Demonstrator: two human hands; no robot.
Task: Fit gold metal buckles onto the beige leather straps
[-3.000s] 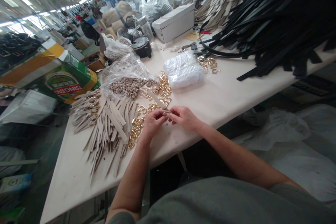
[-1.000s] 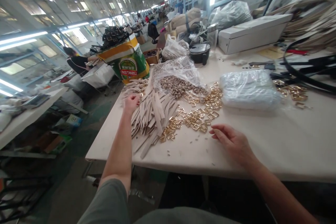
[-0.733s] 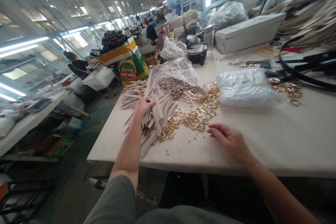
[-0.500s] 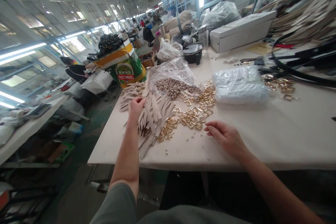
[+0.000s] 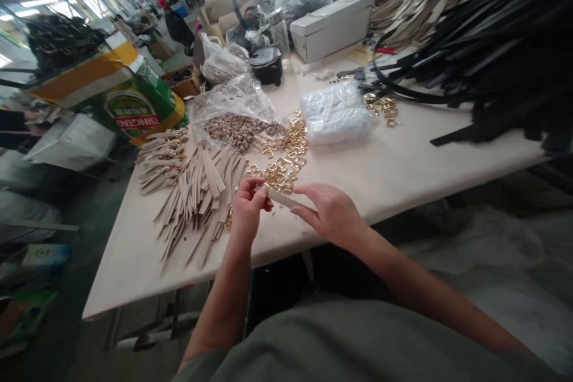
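Note:
A short beige strap (image 5: 282,198) stretches between my two hands above the front part of the table. My left hand (image 5: 248,206) pinches its left end between thumb and fingers. At the other end, my right hand (image 5: 335,212) has its thumb and fingers around the strap; the exact contact is partly hidden. Just behind the hands lies a pile of gold-coloured metal buckles (image 5: 280,174). A heap of loose beige straps (image 5: 197,185) spreads out left of my left hand, and more beige straps with gold buckles (image 5: 163,155) lie behind it.
A clear plastic bag (image 5: 233,98) spills small beige loops (image 5: 237,131). Beyond the buckles are a wrapped white packet (image 5: 335,113), a white box (image 5: 333,27) and a black container (image 5: 266,65). Black straps (image 5: 474,59) cover the right back; a green-yellow carton (image 5: 134,101) stands left.
My left hand has left the strap heap and come right, now holding a beige strap. My right hand has met it at the strap's other end. The view has turned right.

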